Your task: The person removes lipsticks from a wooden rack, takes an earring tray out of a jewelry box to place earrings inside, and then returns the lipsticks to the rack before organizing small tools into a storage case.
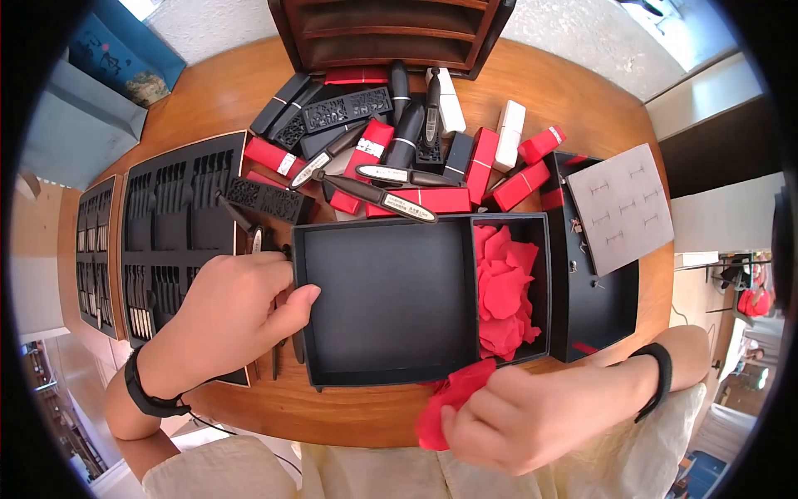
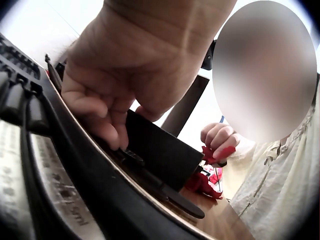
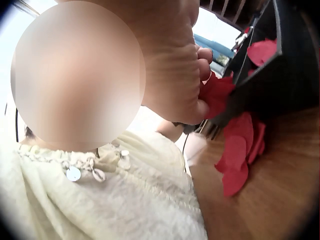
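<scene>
Black box (image 1: 391,299): matt, smooth card-like walls and floor, with a faintly grained look. Red petals (image 1: 503,287): thin, soft, cloth-like pieces of matt finish; a bunch (image 1: 449,407) is pinched by the right hand (image 1: 519,420). Round table (image 1: 582,100): wood, polished to a warm, smooth sheen. Grey pad (image 1: 619,204): matt, foam-like, finely textured. Small red boxes (image 1: 432,200): smooth card with a slight gloss. Folding knives (image 1: 378,195): dark, glossy handles and bright metal parts. Black trays (image 1: 179,224): matt moulded foam or plastic. Shirt (image 3: 100,200): pale, crinkled woven cloth. Wristbands (image 1: 150,399): black, matt.
</scene>
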Action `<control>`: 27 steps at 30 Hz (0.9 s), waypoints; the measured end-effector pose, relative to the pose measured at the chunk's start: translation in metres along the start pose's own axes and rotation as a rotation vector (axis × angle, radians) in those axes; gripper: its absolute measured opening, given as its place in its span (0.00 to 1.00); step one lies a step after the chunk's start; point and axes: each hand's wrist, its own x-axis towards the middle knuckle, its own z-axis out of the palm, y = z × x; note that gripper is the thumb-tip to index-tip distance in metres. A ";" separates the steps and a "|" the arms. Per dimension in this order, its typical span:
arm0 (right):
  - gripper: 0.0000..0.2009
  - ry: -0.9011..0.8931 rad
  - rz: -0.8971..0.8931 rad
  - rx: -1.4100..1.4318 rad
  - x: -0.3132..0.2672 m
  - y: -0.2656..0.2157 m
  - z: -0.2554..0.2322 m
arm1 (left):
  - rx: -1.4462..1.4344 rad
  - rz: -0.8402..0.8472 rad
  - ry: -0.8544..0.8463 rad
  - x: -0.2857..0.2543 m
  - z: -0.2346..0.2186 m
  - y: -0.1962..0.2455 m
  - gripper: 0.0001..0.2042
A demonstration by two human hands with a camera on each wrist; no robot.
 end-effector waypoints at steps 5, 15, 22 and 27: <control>0.08 -0.086 -0.079 -0.136 0.009 -0.012 0.029 | 0.075 0.024 0.035 0.000 0.002 -0.003 0.18; 0.09 -0.263 0.072 -0.181 0.013 -0.022 0.028 | 0.077 0.070 0.022 0.001 0.002 -0.004 0.16; 0.09 -0.018 0.247 0.130 -0.010 0.038 -0.013 | 0.095 0.085 0.024 0.000 0.005 -0.009 0.16; 0.13 -0.042 0.594 0.075 -0.024 0.061 -0.002 | 0.089 0.075 0.003 0.001 0.003 -0.008 0.16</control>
